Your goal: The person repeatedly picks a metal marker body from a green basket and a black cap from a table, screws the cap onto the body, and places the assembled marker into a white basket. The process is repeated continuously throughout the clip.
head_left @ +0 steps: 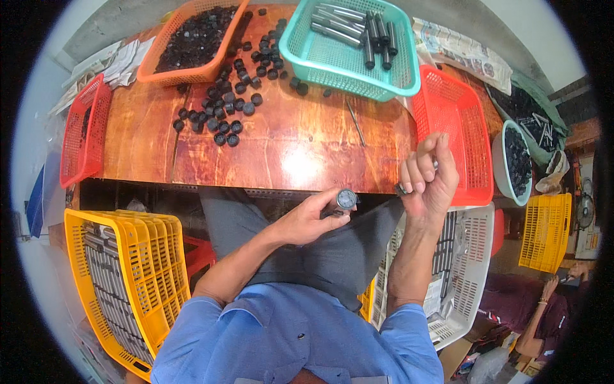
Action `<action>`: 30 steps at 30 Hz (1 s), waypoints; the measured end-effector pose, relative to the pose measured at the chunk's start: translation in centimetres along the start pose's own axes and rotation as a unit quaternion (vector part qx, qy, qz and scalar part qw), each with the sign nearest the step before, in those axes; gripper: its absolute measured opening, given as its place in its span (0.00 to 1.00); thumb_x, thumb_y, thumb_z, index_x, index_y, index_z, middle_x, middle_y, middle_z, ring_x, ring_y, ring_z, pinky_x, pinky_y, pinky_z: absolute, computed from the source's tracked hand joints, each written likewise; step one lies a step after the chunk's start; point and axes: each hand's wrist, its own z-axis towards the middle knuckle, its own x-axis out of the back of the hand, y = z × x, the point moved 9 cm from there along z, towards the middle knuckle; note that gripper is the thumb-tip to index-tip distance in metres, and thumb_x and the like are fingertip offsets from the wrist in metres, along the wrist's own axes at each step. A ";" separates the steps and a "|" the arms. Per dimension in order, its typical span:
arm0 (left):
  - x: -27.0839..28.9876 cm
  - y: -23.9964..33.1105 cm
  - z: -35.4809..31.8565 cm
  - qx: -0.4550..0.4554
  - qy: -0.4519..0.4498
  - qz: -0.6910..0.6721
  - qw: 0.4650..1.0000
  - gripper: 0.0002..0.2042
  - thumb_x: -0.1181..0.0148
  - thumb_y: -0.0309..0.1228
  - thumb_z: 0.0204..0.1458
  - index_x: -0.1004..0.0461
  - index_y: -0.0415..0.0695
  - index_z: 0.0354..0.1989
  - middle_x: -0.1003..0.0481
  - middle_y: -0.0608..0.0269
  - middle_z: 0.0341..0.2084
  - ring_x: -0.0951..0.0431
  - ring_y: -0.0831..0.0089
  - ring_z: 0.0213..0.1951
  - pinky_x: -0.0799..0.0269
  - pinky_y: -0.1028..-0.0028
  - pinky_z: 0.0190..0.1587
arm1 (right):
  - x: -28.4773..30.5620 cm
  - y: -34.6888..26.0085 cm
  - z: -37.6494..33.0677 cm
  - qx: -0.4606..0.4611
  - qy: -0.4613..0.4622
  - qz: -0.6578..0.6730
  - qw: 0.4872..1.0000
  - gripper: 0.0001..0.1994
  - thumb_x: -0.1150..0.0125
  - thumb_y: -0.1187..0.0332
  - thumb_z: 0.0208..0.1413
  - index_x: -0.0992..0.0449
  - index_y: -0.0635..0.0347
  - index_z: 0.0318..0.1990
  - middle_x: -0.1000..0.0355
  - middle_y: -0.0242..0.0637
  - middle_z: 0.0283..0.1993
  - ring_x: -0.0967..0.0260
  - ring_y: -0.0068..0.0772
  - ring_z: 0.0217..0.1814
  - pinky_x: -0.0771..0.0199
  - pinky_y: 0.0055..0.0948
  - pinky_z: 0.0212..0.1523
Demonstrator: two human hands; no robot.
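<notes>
My left hand is closed around a black flashlight, just off the table's near edge and above my lap. The flashlight's round, greyish end faces up; my fingers cover most of its body. To the right, my right hand is raised in front of the red basket, its fingers curled in. Small dark bits show at the edges of that grip, too little to name. Short black caps lie scattered across the wooden table. Beyond them, a teal basket holds black and silver tubes.
An orange basket of small dark parts stands far left, with another red basket beside it. A thin rod lies on the table. Yellow and white crates flank me. A co-worker's arm shows lower right.
</notes>
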 end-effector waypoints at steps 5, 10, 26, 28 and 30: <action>-1.2 -1.3 0.4 0.041 -0.034 0.034 0.998 0.12 0.41 0.30 0.59 0.32 0.38 0.48 0.27 0.64 0.38 0.28 0.76 0.41 0.31 0.72 0.48 | -2.0 0.9 -1.1 0.005 -0.035 0.071 0.997 0.13 0.53 0.60 0.70 0.31 0.59 0.37 0.50 0.21 0.14 0.53 0.17 0.09 0.46 0.22 0.11; -2.2 -1.7 1.0 0.009 -0.051 0.105 0.993 0.17 0.40 0.35 0.58 0.33 0.34 0.47 0.24 0.54 0.34 0.26 0.70 0.38 0.30 0.68 0.45 | -4.5 1.2 -1.7 0.038 -0.096 -0.023 0.994 0.15 0.59 0.59 0.72 0.33 0.58 0.37 0.50 0.20 0.15 0.53 0.14 0.09 0.43 0.20 0.11; -2.4 -2.2 0.3 0.008 -0.059 0.098 0.993 0.20 0.36 0.38 0.55 0.29 0.34 0.47 0.30 0.60 0.26 0.34 0.75 0.30 0.33 0.70 0.35 | -4.7 2.8 -2.4 0.002 -0.111 -0.037 0.993 0.14 0.57 0.61 0.72 0.34 0.61 0.36 0.50 0.21 0.14 0.53 0.14 0.09 0.46 0.19 0.10; -2.4 -2.6 0.2 0.012 -0.066 0.102 0.993 0.20 0.35 0.39 0.55 0.28 0.34 0.46 0.33 0.64 0.23 0.37 0.77 0.28 0.36 0.71 0.31 | -4.8 2.9 -2.5 -0.001 -0.132 -0.020 0.991 0.15 0.57 0.61 0.72 0.33 0.61 0.36 0.50 0.21 0.14 0.53 0.14 0.09 0.46 0.19 0.09; -2.4 -2.8 0.1 0.019 -0.070 0.094 0.993 0.20 0.34 0.39 0.55 0.28 0.35 0.45 0.36 0.67 0.20 0.40 0.78 0.26 0.39 0.71 0.28 | -4.7 3.2 -2.5 0.000 -0.144 -0.009 0.990 0.15 0.57 0.60 0.72 0.33 0.61 0.36 0.50 0.21 0.14 0.53 0.14 0.08 0.46 0.19 0.09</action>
